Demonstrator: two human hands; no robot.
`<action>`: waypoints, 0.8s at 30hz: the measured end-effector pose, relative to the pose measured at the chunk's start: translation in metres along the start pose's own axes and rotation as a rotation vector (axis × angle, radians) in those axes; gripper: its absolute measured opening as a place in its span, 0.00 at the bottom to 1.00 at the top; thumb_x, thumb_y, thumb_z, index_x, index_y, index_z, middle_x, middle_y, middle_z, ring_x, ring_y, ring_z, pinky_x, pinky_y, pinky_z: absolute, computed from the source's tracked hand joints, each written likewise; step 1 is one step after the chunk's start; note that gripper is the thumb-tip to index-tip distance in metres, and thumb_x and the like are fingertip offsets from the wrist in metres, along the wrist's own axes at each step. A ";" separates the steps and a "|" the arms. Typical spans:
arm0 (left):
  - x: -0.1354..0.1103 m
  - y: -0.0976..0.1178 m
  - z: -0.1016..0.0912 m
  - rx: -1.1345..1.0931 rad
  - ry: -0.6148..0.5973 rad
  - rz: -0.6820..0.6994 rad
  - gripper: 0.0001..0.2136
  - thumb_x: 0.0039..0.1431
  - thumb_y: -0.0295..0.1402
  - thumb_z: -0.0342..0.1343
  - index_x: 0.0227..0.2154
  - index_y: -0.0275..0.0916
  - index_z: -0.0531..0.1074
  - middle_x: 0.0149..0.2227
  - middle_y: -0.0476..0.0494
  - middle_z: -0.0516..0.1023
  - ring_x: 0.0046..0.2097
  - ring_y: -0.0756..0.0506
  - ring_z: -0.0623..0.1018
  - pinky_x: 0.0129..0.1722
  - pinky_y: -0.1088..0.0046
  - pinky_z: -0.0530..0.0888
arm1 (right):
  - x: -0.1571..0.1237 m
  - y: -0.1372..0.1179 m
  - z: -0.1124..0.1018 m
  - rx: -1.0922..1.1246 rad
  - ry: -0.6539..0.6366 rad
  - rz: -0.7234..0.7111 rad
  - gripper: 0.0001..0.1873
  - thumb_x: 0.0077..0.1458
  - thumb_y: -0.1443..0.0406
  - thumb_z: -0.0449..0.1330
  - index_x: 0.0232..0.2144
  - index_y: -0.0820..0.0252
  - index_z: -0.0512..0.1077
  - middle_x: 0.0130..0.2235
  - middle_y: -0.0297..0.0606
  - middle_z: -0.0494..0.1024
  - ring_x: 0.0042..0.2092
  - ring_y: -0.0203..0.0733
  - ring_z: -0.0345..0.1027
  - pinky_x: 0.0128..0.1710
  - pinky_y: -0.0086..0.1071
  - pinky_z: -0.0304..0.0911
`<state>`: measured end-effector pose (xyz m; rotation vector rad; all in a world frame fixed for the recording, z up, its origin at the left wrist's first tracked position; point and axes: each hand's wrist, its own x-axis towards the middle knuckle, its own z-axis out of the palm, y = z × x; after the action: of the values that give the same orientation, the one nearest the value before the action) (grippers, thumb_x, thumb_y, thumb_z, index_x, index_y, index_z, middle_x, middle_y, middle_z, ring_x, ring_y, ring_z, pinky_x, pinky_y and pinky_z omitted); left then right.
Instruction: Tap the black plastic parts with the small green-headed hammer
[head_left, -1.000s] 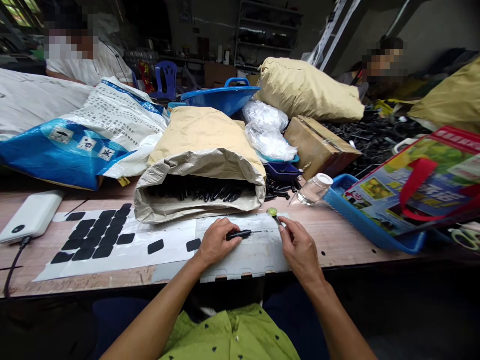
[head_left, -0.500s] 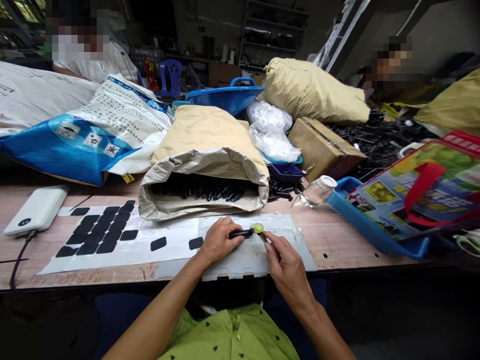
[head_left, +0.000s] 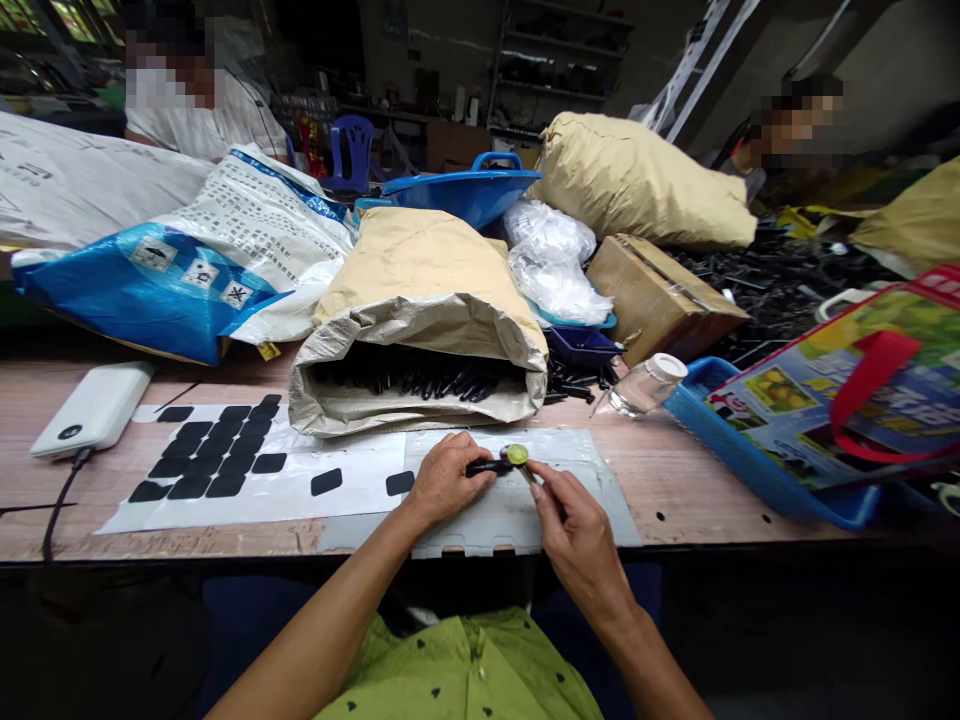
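My left hand is closed on a slim black rod-like piece, keeping it level just above the grey sheet. Between the fingertips of my right hand is a thin stick with a round yellow-green head. That head meets or overlaps the black piece's right end; whether they touch I cannot tell. Left of my hands lies a white sheet with rounded black patches in rows and a few set apart. Behind my hands an open paper sack holds many black pieces.
A white power bank with a cable lies at the left. On the right are a clear jar, a blue basket and a colourful bag. A cardboard box and a blue-white sack stand behind. Two people sit across.
The camera view has turned slightly left, so the table things appear a little further right. Both hands keep nearly the same pose, with the round head still at the black piece's end.
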<state>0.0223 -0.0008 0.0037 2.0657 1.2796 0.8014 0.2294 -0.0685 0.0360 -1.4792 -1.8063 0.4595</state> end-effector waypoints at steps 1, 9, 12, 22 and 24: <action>0.000 0.000 0.000 0.003 -0.002 -0.002 0.07 0.59 0.33 0.62 0.40 0.45 0.81 0.36 0.47 0.75 0.44 0.43 0.73 0.45 0.67 0.68 | 0.003 0.004 -0.005 -0.008 0.025 0.000 0.18 0.68 0.61 0.53 0.55 0.53 0.74 0.48 0.42 0.79 0.50 0.43 0.74 0.52 0.38 0.68; 0.000 0.004 -0.003 0.022 -0.010 -0.031 0.07 0.58 0.33 0.62 0.39 0.44 0.80 0.35 0.47 0.75 0.44 0.42 0.73 0.44 0.66 0.68 | 0.031 0.071 -0.035 -0.426 0.155 0.153 0.18 0.64 0.61 0.54 0.52 0.54 0.77 0.41 0.40 0.79 0.40 0.43 0.71 0.41 0.36 0.62; -0.001 0.006 -0.003 0.021 -0.015 -0.035 0.07 0.57 0.32 0.62 0.39 0.43 0.79 0.36 0.47 0.75 0.44 0.42 0.73 0.44 0.66 0.68 | 0.036 0.086 -0.030 -0.548 0.150 0.133 0.18 0.63 0.62 0.54 0.51 0.55 0.77 0.39 0.40 0.76 0.41 0.44 0.69 0.41 0.36 0.60; -0.020 0.025 -0.010 -0.038 -0.038 0.054 0.08 0.61 0.33 0.60 0.42 0.42 0.78 0.39 0.44 0.78 0.44 0.42 0.74 0.44 0.66 0.69 | 0.034 0.084 -0.016 -0.764 0.209 0.051 0.16 0.65 0.64 0.55 0.52 0.56 0.75 0.38 0.40 0.73 0.40 0.44 0.63 0.39 0.35 0.53; -0.043 0.043 -0.013 -0.162 -0.157 0.113 0.09 0.64 0.35 0.58 0.46 0.44 0.78 0.40 0.45 0.79 0.42 0.44 0.76 0.43 0.69 0.70 | 0.034 0.083 -0.017 -0.764 0.208 0.053 0.16 0.65 0.64 0.54 0.52 0.56 0.75 0.39 0.40 0.73 0.40 0.44 0.63 0.39 0.35 0.52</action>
<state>0.0214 -0.0544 0.0357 2.0398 0.9879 0.7494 0.2959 -0.0172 0.0012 -1.9816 -1.8617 -0.4086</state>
